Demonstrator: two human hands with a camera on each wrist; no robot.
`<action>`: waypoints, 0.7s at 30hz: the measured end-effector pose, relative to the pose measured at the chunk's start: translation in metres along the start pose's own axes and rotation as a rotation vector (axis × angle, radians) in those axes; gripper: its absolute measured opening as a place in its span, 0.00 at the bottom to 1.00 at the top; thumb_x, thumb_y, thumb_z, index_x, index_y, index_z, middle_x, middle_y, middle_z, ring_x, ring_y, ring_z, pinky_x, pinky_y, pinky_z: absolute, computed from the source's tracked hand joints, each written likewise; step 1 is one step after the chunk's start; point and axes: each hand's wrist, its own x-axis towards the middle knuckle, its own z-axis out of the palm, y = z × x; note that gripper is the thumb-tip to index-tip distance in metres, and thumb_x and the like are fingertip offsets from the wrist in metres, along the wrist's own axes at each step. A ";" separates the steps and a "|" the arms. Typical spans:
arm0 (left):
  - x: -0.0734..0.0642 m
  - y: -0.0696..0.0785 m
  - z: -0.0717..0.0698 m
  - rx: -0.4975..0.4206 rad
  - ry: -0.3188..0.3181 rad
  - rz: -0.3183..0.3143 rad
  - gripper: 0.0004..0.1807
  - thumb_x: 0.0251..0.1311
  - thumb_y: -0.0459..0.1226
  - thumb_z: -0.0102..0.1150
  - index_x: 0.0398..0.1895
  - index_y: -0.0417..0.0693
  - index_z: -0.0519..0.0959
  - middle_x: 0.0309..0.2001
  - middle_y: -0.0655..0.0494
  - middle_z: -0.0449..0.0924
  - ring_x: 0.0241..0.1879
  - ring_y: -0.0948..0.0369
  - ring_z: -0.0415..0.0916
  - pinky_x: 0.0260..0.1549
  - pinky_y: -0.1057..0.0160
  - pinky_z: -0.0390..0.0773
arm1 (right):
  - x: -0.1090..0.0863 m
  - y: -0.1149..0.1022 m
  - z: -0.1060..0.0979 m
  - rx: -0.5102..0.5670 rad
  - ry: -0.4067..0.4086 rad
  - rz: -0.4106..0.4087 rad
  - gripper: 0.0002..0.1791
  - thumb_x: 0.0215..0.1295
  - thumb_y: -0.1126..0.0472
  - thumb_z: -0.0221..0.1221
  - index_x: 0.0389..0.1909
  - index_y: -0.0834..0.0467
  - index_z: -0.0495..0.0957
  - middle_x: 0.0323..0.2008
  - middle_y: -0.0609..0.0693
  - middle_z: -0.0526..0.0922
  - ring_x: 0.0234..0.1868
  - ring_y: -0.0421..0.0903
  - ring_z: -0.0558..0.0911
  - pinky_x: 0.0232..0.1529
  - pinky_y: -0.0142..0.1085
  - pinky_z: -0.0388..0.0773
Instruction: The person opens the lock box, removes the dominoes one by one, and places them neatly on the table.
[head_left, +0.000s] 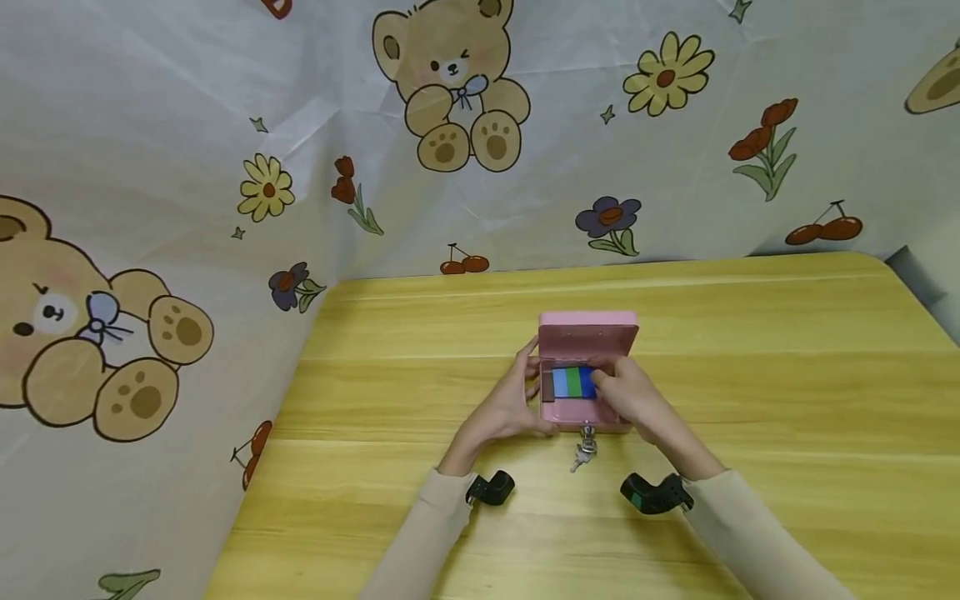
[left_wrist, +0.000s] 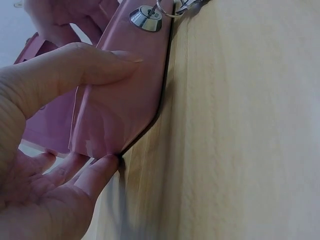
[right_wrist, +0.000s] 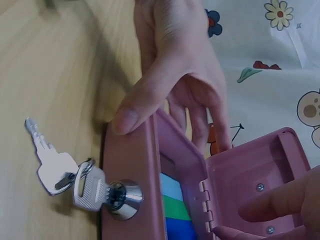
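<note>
A pink metal lockbox stands on the table with its lid raised. Inside, a row of light blue, green and dark blue pieces lies beside a brown piece. My left hand grips the box's left end, thumb on the front wall and fingers round the side. My right hand reaches into the right part of the box, by the dark blue piece. Its fingertips are partly hidden, so whether they pinch anything is unclear. From the front lock hang keys on a ring.
The box rests on a wood-grain table. Behind and to the left hangs a white cloth printed with bears and flowers. A black wrist camera sits on the left wrist, another camera on the right.
</note>
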 end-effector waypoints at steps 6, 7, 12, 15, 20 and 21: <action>0.000 0.001 -0.002 -0.010 -0.004 0.000 0.80 0.33 0.13 0.77 0.86 0.59 0.38 0.76 0.47 0.60 0.76 0.49 0.60 0.71 0.61 0.71 | 0.005 0.008 0.007 -0.154 0.093 -0.081 0.22 0.72 0.73 0.51 0.64 0.79 0.71 0.56 0.73 0.79 0.55 0.63 0.80 0.56 0.52 0.85; 0.000 0.001 -0.001 -0.011 -0.006 -0.001 0.80 0.33 0.13 0.76 0.86 0.58 0.38 0.77 0.47 0.60 0.76 0.49 0.59 0.71 0.60 0.71 | 0.006 0.010 0.007 -0.174 0.108 -0.098 0.21 0.71 0.74 0.52 0.62 0.79 0.72 0.54 0.74 0.80 0.55 0.65 0.81 0.56 0.55 0.85; 0.001 0.004 0.000 -0.009 -0.004 -0.005 0.80 0.33 0.12 0.76 0.86 0.57 0.37 0.78 0.47 0.59 0.77 0.49 0.59 0.73 0.60 0.69 | 0.009 0.016 0.011 -0.234 0.183 -0.154 0.18 0.65 0.79 0.58 0.56 0.78 0.77 0.49 0.73 0.83 0.50 0.65 0.84 0.51 0.54 0.88; 0.001 0.004 0.000 -0.007 0.000 -0.011 0.80 0.33 0.13 0.77 0.86 0.58 0.37 0.77 0.47 0.60 0.76 0.49 0.59 0.72 0.60 0.70 | 0.010 0.020 0.013 -0.244 0.220 -0.176 0.18 0.62 0.81 0.60 0.54 0.78 0.78 0.47 0.73 0.83 0.47 0.65 0.85 0.49 0.54 0.89; 0.001 0.003 0.000 -0.002 0.003 -0.007 0.79 0.34 0.14 0.78 0.86 0.58 0.38 0.76 0.48 0.61 0.76 0.50 0.60 0.71 0.61 0.72 | 0.011 0.022 0.015 -0.244 0.256 -0.195 0.18 0.60 0.82 0.64 0.52 0.78 0.79 0.45 0.72 0.85 0.44 0.64 0.86 0.46 0.53 0.90; 0.001 0.003 0.000 0.002 0.002 -0.004 0.79 0.34 0.14 0.78 0.86 0.58 0.38 0.76 0.48 0.61 0.75 0.51 0.61 0.71 0.61 0.72 | 0.011 0.023 0.015 -0.239 0.256 -0.193 0.18 0.59 0.82 0.64 0.52 0.77 0.79 0.44 0.71 0.85 0.43 0.63 0.86 0.47 0.53 0.90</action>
